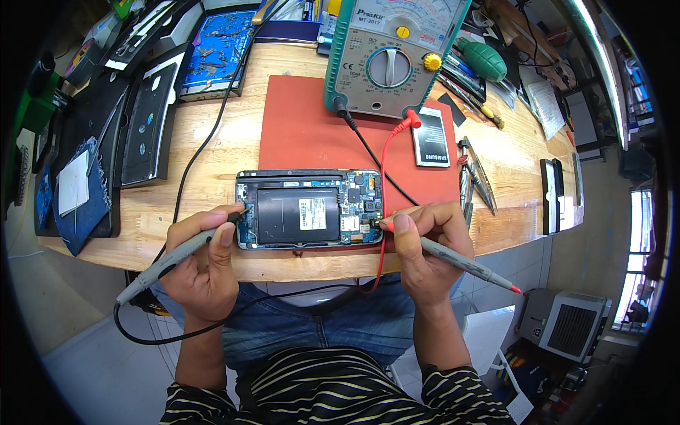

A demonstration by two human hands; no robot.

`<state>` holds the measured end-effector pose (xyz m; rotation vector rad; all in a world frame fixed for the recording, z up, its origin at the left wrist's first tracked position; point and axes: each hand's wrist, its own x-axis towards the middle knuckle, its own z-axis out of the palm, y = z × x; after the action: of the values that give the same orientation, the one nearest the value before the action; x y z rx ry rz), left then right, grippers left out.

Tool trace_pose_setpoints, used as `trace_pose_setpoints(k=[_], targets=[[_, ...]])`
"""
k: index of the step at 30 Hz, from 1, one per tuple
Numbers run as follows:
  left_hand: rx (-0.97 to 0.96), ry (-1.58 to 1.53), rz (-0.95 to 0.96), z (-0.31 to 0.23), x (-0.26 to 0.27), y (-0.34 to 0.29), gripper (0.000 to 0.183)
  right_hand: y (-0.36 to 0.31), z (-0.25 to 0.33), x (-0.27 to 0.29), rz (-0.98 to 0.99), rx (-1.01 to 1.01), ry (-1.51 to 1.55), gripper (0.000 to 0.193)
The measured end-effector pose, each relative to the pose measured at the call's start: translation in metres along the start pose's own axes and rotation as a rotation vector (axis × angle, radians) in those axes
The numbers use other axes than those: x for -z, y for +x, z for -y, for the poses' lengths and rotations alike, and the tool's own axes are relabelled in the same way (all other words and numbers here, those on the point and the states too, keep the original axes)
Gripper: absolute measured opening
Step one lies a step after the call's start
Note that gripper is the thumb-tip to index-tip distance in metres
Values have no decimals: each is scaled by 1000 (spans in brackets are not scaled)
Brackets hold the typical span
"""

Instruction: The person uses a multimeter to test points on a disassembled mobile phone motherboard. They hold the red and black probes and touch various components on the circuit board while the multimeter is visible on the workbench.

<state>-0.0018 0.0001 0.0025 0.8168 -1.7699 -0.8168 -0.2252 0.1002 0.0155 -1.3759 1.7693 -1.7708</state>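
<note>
Jeans (pixel 319 326) lie nearest, below the phone (pixel 294 205) and past the front edge of the bench (pixel 227 142). At the phone's left end, the left hand (pixel 202 273) has its grip pinched tight on a grey probe with black parts (pixel 170 261), thumb against fingers close to the tip, which slants up and inward to that end. At the phone's right end, the right hand (pixel 432 248) pinches a grey probe with red ends (pixel 464 264), its grip likewise drawn in with no gap around the barrel; this tip meets the lower part of that end, though whether either tip actually touches metal is too small to tell. The phone itself lies flat between the two hands, near the front of the bench and partly over a red mat (pixel 304 120). Its long axis runs left to right, nearly level with the front edge; the end with the larger blue circuit board points right, and a black bay with a white label fills its middle. A red lead (pixel 385 166) crosses at its right end. Beyond the phone to the right, a battery (pixel 431 138) rests with tweezers (pixel 482 177) to its right. Farther beyond the phone, a multimeter (pixel 379 88) stands slightly tilted, and a blue tray (pixel 216 49) of small parts sits beyond and left of it.
</note>
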Motion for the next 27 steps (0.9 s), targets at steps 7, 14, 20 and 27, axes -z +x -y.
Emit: trace_pose_setpoints(k=[7,14,20,27], targets=[[12,-25,-6,0,0,-1,13,0,0,0,3,-6,2,21],[16,-22,-6,0,0,-1,12,0,0,-1,-5,6,-6,21],[-27,-23,-25,2,-1,1,16,0,0,-1,-6,-5,-4,21],[-29,-8,-17,2,0,0,16,1,1,0,6,6,-6,21]])
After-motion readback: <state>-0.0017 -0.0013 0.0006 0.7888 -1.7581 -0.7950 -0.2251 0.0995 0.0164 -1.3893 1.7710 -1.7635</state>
